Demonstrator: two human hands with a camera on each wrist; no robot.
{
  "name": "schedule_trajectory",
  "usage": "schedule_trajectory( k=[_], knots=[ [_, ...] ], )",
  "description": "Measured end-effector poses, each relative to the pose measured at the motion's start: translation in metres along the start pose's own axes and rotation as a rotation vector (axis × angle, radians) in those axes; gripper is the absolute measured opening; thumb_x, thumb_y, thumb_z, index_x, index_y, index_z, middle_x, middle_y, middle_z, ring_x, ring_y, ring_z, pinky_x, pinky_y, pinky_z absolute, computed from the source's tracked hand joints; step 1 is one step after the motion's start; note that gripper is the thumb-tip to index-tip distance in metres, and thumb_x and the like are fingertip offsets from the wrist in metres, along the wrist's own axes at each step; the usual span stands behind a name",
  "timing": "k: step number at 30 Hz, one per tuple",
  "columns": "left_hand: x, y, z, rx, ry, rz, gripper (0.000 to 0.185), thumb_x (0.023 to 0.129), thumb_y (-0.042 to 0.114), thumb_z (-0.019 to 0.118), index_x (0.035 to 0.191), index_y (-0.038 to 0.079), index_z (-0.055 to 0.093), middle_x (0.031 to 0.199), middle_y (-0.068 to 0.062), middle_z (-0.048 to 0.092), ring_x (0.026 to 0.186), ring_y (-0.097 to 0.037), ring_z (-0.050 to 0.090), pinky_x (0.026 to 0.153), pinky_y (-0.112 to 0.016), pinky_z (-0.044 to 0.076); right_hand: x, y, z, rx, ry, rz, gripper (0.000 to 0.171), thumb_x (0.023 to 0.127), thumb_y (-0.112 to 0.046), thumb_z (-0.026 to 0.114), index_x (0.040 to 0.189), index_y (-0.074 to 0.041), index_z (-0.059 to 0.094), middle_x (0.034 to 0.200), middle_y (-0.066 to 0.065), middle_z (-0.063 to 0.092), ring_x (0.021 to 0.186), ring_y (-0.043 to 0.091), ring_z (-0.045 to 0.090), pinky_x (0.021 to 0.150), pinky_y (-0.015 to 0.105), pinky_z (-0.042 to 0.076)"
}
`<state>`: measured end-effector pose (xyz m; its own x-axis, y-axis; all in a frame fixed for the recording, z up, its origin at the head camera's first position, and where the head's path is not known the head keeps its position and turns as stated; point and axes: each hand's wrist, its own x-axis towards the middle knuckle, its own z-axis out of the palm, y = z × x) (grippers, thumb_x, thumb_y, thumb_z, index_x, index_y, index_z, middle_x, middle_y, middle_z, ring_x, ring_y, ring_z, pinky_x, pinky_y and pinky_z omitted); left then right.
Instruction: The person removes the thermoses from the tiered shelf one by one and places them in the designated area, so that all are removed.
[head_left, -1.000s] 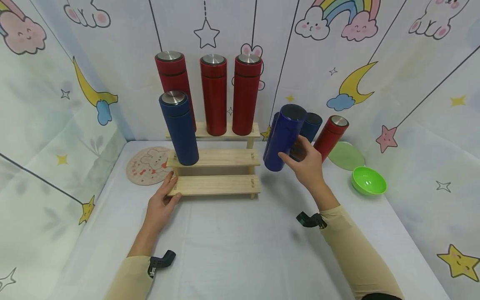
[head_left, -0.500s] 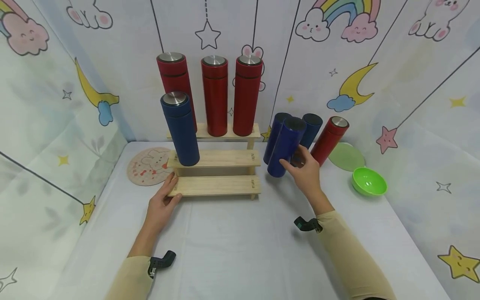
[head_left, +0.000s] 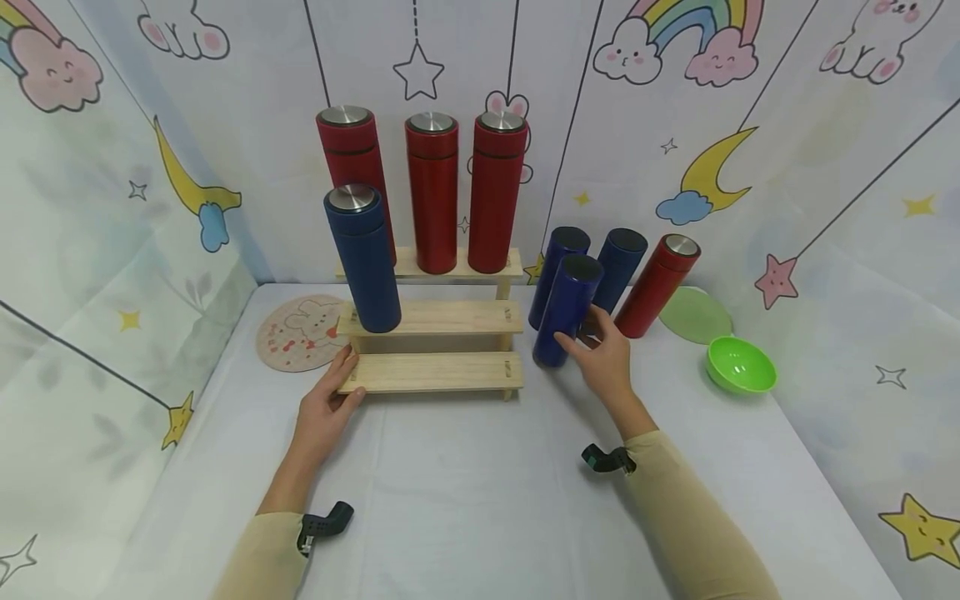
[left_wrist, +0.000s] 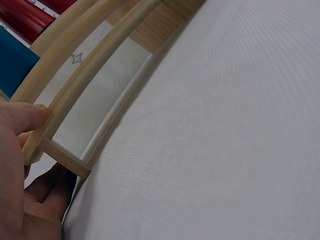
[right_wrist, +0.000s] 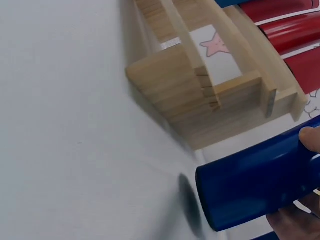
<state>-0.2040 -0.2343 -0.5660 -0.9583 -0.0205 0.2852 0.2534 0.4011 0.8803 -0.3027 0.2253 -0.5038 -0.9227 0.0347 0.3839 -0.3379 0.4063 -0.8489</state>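
Note:
My right hand [head_left: 603,360] grips a glossy blue thermos flask [head_left: 567,312] with a dark top, thumb on its near side and fingers behind. In the right wrist view the lower end of this flask [right_wrist: 250,180] is close over the white tabletop, its shadow right beside it. With my left hand [head_left: 324,408] I hold the left end of the three-step wooden rack [head_left: 435,372], thumb at the front edge of the lowest step. A matte blue flask [head_left: 365,267] stands on the middle step's left end. Three red flasks [head_left: 432,200] with silver lids stand on the top step.
Behind the held flask stand another glossy blue flask [head_left: 562,242], a darker blue flask [head_left: 624,258] and a red flask [head_left: 660,283]. Further right are a green disc [head_left: 696,315] and a green bowl [head_left: 741,367]. A round rabbit-print mat [head_left: 292,337] lies left of the rack.
My right hand has brought the blue flask down and towards me, away from the other flasks behind it. The left hand has stayed on the rack.

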Motion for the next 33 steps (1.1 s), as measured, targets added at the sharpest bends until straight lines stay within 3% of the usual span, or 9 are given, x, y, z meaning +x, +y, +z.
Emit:
schedule_trajectory(
  k=[13, 33],
  knots=[
    [0.000, 0.004, 0.000, -0.010, -0.001, -0.016, 0.060, 0.106, 0.010, 0.071, 0.162, 0.006, 0.050, 0.176, -0.007, 0.031, 0.158, -0.033, 0.033, 0.100, -0.004, 0.041, -0.007, 0.013, 0.004, 0.015, -0.007, 0.019, 0.071, 0.094, -0.024, 0.090, 0.153, -0.006, 0.056, 0.146, 0.018, 0.065, 0.133, 0.036, 0.064, 0.108, 0.054, 0.054],
    [0.000, 0.002, 0.000, -0.015, -0.007, -0.007, 0.060, 0.107, 0.009, 0.070, 0.162, 0.004, 0.049, 0.176, -0.012, 0.030, 0.159, -0.036, 0.031, 0.102, -0.005, 0.041, -0.011, 0.009, 0.006, -0.001, -0.016, 0.028, 0.071, 0.095, -0.025, 0.088, 0.154, -0.005, 0.053, 0.148, 0.020, 0.063, 0.134, 0.038, 0.063, 0.108, 0.054, 0.054]
  ],
)
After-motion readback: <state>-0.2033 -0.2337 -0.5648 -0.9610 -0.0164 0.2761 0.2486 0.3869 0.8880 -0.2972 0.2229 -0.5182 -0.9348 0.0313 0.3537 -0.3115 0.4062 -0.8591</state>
